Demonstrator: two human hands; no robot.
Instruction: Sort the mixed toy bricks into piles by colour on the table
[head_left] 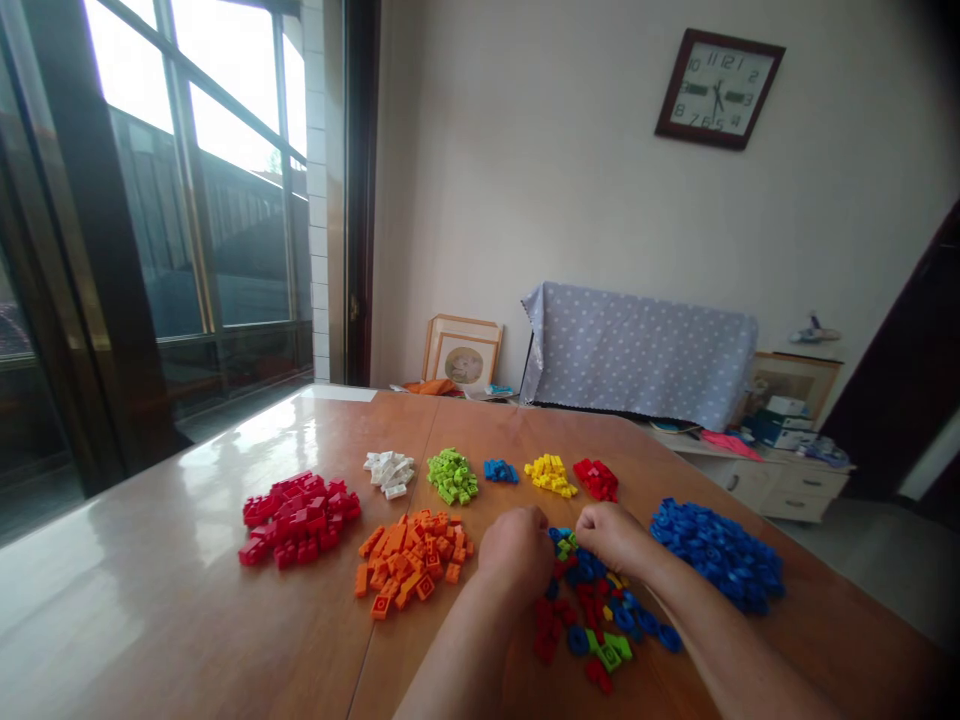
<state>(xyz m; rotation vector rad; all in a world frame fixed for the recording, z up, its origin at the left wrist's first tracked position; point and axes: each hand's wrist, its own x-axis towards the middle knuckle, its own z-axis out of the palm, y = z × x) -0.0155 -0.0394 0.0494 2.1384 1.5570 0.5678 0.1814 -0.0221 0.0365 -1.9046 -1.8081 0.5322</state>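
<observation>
The left hand (517, 548) and right hand (609, 537) curl at the far side of the mixed toy-brick pile (589, 602) (how open, or gripping what, I cannot tell); orange bricks (412, 557) lie left of it, blue pieces (716, 553) right.

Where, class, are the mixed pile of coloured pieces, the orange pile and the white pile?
Mixed pile (606, 610), head view: near its middle.
Orange pile (412, 556), head view: bricks near its middle.
White pile (389, 472), head view: near its middle.
</observation>
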